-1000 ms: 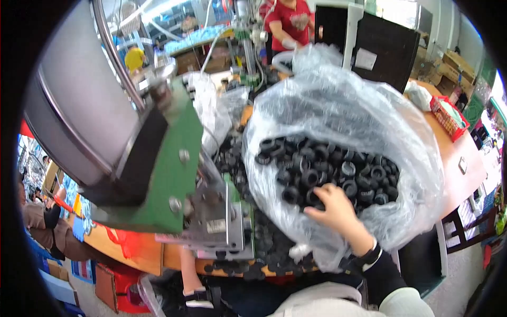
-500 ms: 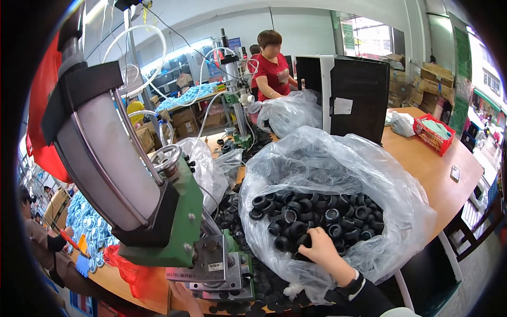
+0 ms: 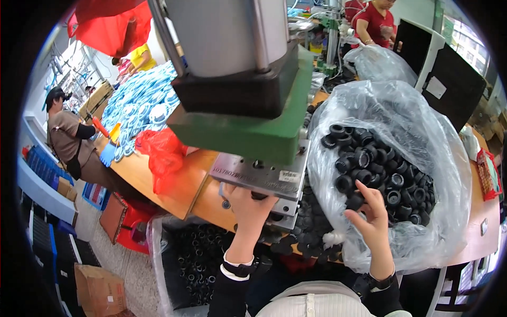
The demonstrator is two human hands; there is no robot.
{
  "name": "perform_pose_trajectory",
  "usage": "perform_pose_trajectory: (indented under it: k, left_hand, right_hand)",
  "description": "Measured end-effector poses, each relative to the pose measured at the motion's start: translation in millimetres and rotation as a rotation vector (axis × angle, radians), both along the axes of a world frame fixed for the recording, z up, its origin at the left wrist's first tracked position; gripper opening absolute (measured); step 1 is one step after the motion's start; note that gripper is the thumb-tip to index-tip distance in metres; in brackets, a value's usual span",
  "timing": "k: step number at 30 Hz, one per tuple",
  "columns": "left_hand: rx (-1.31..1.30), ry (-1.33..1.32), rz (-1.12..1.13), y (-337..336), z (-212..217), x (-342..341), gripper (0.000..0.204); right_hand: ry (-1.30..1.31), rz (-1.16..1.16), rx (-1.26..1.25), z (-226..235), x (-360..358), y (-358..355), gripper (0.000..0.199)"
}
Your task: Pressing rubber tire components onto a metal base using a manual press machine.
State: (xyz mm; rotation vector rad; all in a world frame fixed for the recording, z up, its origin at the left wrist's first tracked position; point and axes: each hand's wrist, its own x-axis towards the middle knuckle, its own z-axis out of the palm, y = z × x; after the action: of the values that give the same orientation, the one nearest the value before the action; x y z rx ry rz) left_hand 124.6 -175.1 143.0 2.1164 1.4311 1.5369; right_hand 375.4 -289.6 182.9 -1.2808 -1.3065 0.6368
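My left hand (image 3: 247, 203) reaches in at the front of the green pneumatic press (image 3: 248, 127), just below its metal die plate (image 3: 259, 171). The plate hides the fingertips, and a dark round part (image 3: 259, 195) shows beside the fingers. Over the near left edge of a big clear plastic bag (image 3: 443, 211), my right hand (image 3: 374, 216) pinches a small black toy-like wheel (image 3: 355, 201) between thumb and fingers. Many similar black ribbed wheels (image 3: 393, 197) are heaped inside the bag.
Flat black discs (image 3: 311, 222) litter the table round the press base. Below the table edge, a lined container (image 3: 198, 264) holds black rings. A red plastic bag (image 3: 163, 153) and a pile of light-blue parts (image 3: 140, 105) lie left. Co-workers stand at left and far right.
The view has swung down and left. My right hand has lifted from the heap with a black wheel; my left hand has come up under the die plate.
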Motion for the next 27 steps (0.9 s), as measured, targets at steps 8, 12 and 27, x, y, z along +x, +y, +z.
perform_pose_trajectory:
  k: [8,12,27]
  left_hand:
    - [-0.060,-0.360,0.365,-52,-35,-57,0.038]
    - [-0.217,-0.280,0.705,-92,-92,-147,0.036]
    - [-0.165,-0.066,-0.067,30,-85,-91,0.031]
  right_hand:
    - [-0.416,0.190,0.315,4,-89,54,0.043]
    - [-0.435,0.244,0.253,-1,-99,59,0.039]
    - [-0.070,0.329,0.101,-9,-112,74,0.044]
